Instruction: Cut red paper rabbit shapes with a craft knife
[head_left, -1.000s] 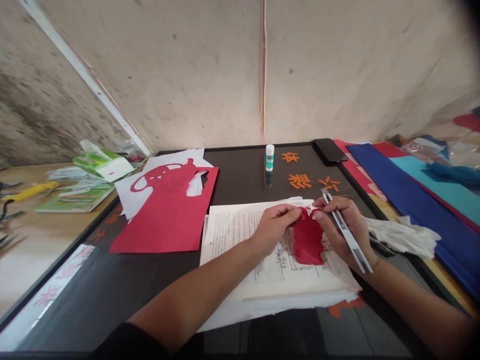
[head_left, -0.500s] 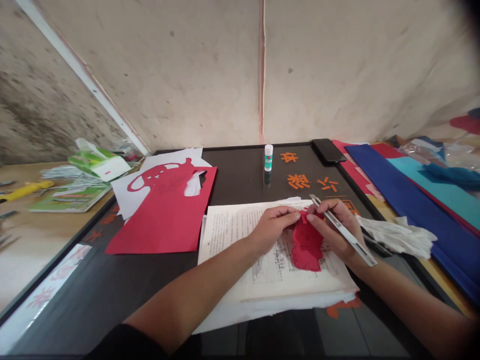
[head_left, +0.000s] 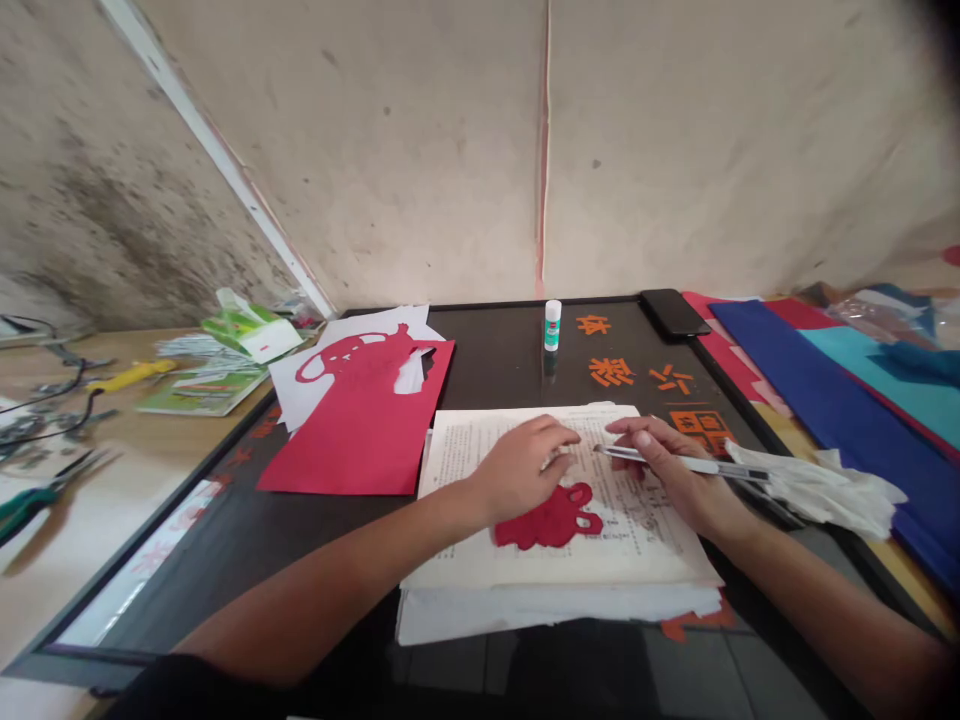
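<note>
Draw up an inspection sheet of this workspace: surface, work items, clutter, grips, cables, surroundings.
Surface: black table, bearing orange characters.
Work items: red cutout lies on a printed book, partly hidden by the left grip; craft knife is held over the book.
Clutter: red sheet over white paper at left; upright glue stick and phone toward the back; crumpled white cloth at right.
Grips: left, fingers parted, contact with the cutout unclear; right grip holds the craft knife.
Cables: thin dark cord beside a yellow-handled tool; connection unclear.
Surroundings: stained wall behind; blue sheet at right; co-workers, nothing seen.
</note>
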